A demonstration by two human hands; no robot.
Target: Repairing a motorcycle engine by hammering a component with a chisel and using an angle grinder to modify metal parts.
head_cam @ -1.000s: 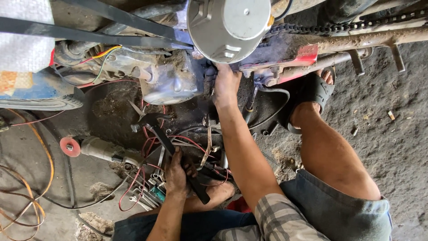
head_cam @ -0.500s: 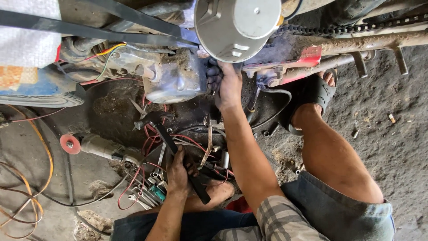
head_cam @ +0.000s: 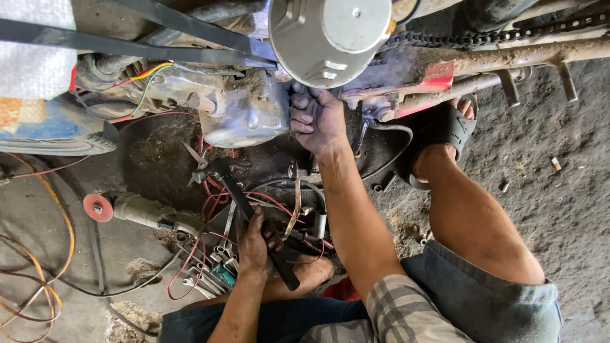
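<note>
Right hand [head_cam: 316,119] gripping engine cover [head_cam: 244,117], left hand [head_cam: 254,246] on hammer [head_cam: 251,213]

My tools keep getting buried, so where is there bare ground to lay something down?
Bare dirt lies right of the sandalled foot, below the frame tube, and at lower left beside the angle grinder. Around the left hand and hammer, wires and wrenches crowd the ground.

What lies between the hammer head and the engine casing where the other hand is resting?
Nothing solid. The left hand holds the hammer by its handle, head pointing toward the engine casing. Only pliers and red wires on the ground lie between. The right hand rests at the casing's edge.
</note>
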